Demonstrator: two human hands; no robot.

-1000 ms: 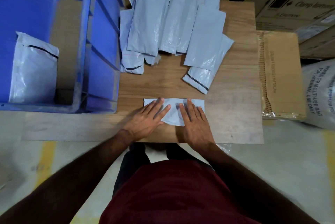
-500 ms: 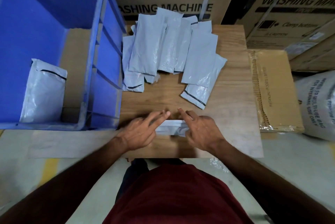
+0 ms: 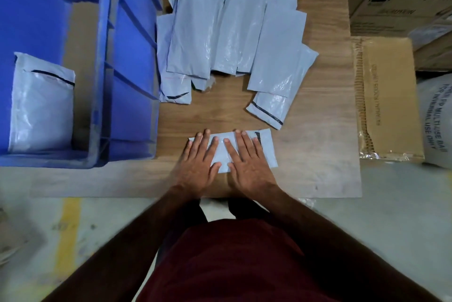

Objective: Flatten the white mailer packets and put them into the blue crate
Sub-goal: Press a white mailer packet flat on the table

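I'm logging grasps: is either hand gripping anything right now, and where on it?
No grip. The left hand and right hand lie flat with straight fingers, pressing the top face of the mailer packet on the table.

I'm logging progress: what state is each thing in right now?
left hand: open, pressing flat on packet
right hand: open, pressing flat on packet
packet under hands: lying flat on table
packet pile: overlapping, waiting
blue crate: holds one packet
packet in crate: leaning upright
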